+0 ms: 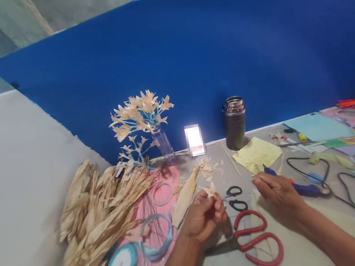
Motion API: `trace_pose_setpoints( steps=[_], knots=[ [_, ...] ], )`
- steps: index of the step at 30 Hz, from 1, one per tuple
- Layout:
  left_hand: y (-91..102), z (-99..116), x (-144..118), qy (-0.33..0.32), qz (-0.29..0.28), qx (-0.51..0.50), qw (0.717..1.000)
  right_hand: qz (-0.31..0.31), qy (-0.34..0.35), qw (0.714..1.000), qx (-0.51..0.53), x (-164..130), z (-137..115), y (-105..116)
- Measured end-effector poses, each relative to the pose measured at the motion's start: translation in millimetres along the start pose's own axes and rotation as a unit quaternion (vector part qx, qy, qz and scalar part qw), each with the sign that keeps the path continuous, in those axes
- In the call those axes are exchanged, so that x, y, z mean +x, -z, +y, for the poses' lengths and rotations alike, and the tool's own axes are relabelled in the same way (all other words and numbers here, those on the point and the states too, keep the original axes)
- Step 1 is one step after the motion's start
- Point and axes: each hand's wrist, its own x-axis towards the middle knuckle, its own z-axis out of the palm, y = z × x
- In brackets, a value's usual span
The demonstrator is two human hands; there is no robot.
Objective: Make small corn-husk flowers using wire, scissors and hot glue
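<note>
The left hand (203,214) pinches a small husk flower (210,189) at its fingertips, petals pointing up. The right hand (275,192) lies just to the right, fingers curled loosely on a blue glue gun (302,189), whose long axis runs rightward. Red scissors (256,240) lie between the wrists. A vase (162,142) holds finished flowers (140,114); the flask (235,122) stands open, its contents unseen.

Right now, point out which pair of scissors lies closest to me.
The red-handled scissors, large, between the wrists; the small black-handled scissors lie farther away.
</note>
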Motion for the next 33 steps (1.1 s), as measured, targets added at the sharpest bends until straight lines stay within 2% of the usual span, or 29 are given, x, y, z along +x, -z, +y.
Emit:
trace_pose_setpoints(
  steps=[2, 5, 8, 10, 12, 15, 18, 24, 28, 33],
  knots=[
    [7.6, 5.1, -2.6, -0.014, 0.017, -0.017, 1.000, -0.060, -0.014, 0.998, 0.030, 1.1, 0.2, 3.9],
    [14.5, 13.0, -4.7, -0.033, 0.038, -0.034, 0.998, -0.196, -0.017, 0.978, 0.077, 5.6, -6.3, 10.7],
    [15.4, 18.6, -5.9, -0.044, 0.058, -0.045, 0.996, -0.279, 0.006, 0.960, 0.015, 21.8, -14.5, 13.0],
    [14.5, 19.9, -6.5, -0.049, 0.073, -0.049, 0.995, -0.287, 0.020, 0.955, -0.075, 41.6, -14.7, 10.1],
    [14.2, 19.3, -6.8, -0.051, 0.090, -0.047, 0.994, -0.267, 0.010, 0.953, -0.143, 66.1, -9.3, 3.1],
    [16.5, 16.5, -6.1, -0.053, 0.120, -0.043, 0.990, -0.260, -0.002, 0.950, -0.174, 99.8, 2.7, -14.2],
    [21.3, 14.4, -4.6, -0.062, 0.156, -0.051, 0.984, -0.274, 0.016, 0.946, -0.170, 117.9, 5.4, -37.0],
    [29.3, 13.3, -1.1, -0.065, 0.196, -0.067, 0.976, -0.310, 0.097, 0.938, -0.120, 119.5, -21.8, -77.2],
    [30.6, 12.1, -0.7, -0.062, 0.196, -0.075, 0.976, -0.292, 0.131, 0.942, -0.103, 118.4, -32.1, -88.7],
    [31.8, 12.5, -1.2, -0.064, 0.192, -0.078, 0.976, -0.281, 0.175, 0.942, -0.062, 121.7, -26.8, -96.7]
  ],
)
